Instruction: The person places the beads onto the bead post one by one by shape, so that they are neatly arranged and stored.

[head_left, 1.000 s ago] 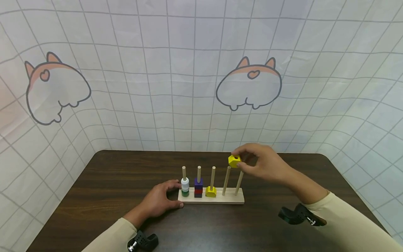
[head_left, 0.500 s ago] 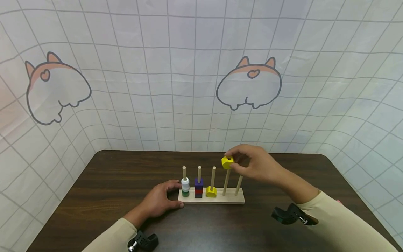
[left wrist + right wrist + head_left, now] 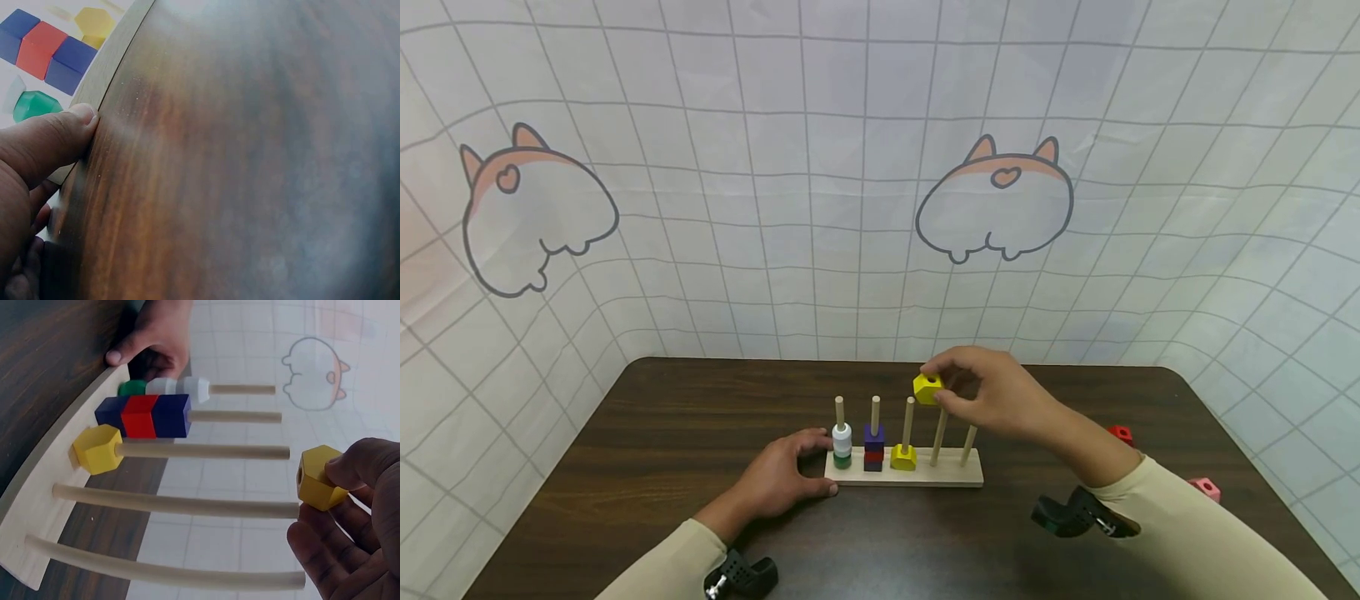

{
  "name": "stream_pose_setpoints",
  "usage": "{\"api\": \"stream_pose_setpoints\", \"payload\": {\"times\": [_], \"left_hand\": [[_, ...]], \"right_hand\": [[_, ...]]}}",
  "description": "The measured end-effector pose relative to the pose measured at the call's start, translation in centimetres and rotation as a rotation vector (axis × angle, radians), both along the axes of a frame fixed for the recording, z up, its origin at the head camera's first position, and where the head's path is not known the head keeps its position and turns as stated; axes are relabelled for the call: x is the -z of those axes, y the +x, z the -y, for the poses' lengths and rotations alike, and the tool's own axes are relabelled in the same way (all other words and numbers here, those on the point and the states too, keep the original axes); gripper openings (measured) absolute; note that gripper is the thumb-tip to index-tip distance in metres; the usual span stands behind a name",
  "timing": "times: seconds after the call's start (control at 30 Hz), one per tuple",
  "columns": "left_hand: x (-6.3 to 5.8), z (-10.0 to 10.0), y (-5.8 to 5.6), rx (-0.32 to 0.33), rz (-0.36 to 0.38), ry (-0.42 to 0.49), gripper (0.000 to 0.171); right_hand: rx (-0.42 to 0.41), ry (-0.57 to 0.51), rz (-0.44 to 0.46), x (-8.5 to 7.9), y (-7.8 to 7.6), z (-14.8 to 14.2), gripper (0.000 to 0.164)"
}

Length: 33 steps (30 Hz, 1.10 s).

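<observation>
A white backdrop (image 3: 865,292) printed with a grey grid and two outlined cartoon animals fills the upper part of the head view, above a dark brown wood-grain table (image 3: 700,400). Two arms in cream sleeves (image 3: 1210,533) reach in from the lower left and lower right. Near the centre of the lower half stands a pale wooden rack (image 3: 940,477) with five upright pegs.

At lower right of centre, the person's right hand (image 3: 1000,396) pinches a yellow hexagonal block (image 3: 927,388) between thumb and fingers, above the rack. The right wrist view shows the block's hole facing the pegs, just beyond the tips of the third and fourth from the left. The left hand (image 3: 786,475) grips the rack's left end, thumb against its front edge.

Two dark blue cubes with a red one between them (image 3: 873,448) fill the second peg's lower part; white beads over a green one (image 3: 842,446) sit on the first, at far left. A second yellow hexagonal block (image 3: 903,457) rests at the third peg's foot. Toward the frame's right, partly hidden by the arm, lie a pink block (image 3: 1206,489) and a red block (image 3: 1121,434).
</observation>
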State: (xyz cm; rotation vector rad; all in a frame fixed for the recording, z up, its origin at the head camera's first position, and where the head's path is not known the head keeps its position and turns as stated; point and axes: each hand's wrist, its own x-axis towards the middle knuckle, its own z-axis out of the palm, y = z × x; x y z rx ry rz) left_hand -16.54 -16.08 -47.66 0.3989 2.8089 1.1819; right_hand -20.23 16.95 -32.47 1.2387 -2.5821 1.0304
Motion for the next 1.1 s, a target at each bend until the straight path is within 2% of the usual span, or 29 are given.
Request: {"api": "stream_pose_setpoints", "payload": {"times": [0.8, 1.1], "left_hand": [[0.1, -0.1, 0.1, 0.005, -0.022, 0.002, 0.054], [0.0, -0.2, 0.0, -0.003, -0.014, -0.001, 0.055]], "right_hand": [[0.072, -0.001, 0.047, 1.1, 0.8, 2.4, 0.028], [0.164, 0.002, 0.076, 1.4, 1.9, 3.1, 0.026]]}}
